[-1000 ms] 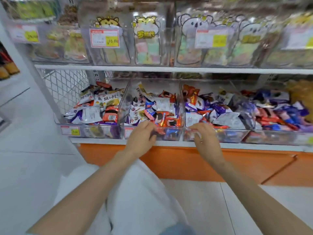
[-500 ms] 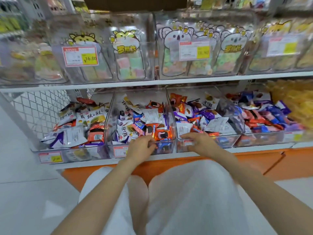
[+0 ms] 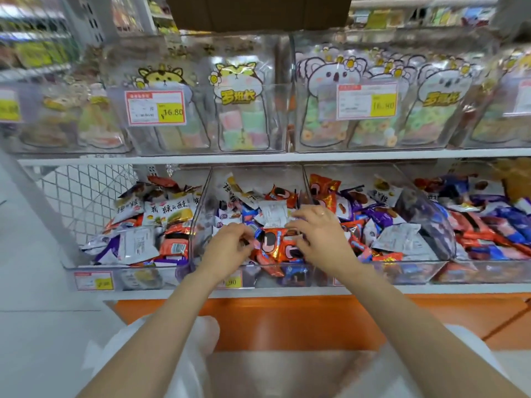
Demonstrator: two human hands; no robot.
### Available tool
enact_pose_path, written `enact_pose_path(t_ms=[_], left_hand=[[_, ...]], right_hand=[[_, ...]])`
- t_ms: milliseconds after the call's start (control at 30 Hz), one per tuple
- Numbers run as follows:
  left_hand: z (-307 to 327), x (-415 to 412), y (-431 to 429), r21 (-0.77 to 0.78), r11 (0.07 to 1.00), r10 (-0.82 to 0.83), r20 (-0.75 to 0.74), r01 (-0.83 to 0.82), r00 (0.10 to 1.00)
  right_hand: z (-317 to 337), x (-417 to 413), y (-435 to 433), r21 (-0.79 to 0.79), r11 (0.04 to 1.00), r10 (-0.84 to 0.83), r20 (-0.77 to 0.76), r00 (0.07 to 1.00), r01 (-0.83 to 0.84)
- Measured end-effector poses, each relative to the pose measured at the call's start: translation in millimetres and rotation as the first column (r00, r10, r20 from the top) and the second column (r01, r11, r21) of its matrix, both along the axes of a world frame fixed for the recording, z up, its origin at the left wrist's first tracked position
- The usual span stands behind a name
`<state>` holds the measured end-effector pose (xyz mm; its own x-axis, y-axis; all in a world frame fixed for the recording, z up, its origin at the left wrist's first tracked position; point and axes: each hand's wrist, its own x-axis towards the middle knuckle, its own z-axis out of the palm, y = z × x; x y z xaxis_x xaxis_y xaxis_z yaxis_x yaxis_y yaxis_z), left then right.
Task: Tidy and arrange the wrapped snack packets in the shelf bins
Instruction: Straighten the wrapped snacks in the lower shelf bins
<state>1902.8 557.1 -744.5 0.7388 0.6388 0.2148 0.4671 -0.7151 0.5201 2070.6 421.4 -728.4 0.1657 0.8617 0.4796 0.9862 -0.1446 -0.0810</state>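
A: Head view. Where were the hands relative to the middle bin [image 3: 258,272]?

B: Both were in its front half, over the heap of packets [image 3: 238,216]. The left hand [image 3: 230,248] sat at the bin's left front. The right hand [image 3: 316,237] sat at its right front and reached slightly deeper toward the bin's back.

A: Task item?

B: An orange packet [image 3: 271,244] with a round dark print lay on top of the heap, just behind the bin's front wall and between the two hands. Its long axis ran roughly across the bin, side to side, slightly tilted.

A: Hand state?

B: Left: fingers curled, tips at the packet's left edge; pinch or mere touch could not be told. Right: fingers bent and a little spread, laid over the packets at the orange one's right edge, near a white packet [image 3: 274,214] further back in the bin. Its grip could not be told either.

A: Which hand was nearer?

B: About equal, since each end of the packet faced one hand. Judgement: a two-handed straightening would suit.

A: Risk?

B: The heap looked loose and stood close to the top of the front wall, so a forward push might spill packets over it. The neighbour bin [image 3: 129,265] left of the middle bin was equally jumbled, so much of the task looked undone.
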Motion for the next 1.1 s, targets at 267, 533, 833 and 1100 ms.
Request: enact_pose_path(t_ms=[267, 533, 833, 1100], left_hand=[[-13, 61, 14, 0.092, 0.994, -0.013, -0.428, 0.058, 0.904], [-6, 64, 22, -0.021, 0.998, -0.065, -0.392, 0.061, 0.918], [43, 63, -1, -0.233, 0.973, 0.072, 0.292, -0.002, 0.954], [46, 109, -48, -0.475, 0.781, -0.189, 0.439, 0.406, 0.878]], right_hand=[[-3, -6, 18, -0.474, 0.834, -0.010, 0.498, 0.867, 0.282], [-1, 1, 15, -0.469, 0.877, -0.014, 0.192, 0.981, 0.104], [36, 19, -19, 0.095, 0.985, -0.063, -0.585, 0.809, 0.145], [27, 71, -57, 0.022, 0.895, -0.279, -0.754, 0.595, 0.446]])
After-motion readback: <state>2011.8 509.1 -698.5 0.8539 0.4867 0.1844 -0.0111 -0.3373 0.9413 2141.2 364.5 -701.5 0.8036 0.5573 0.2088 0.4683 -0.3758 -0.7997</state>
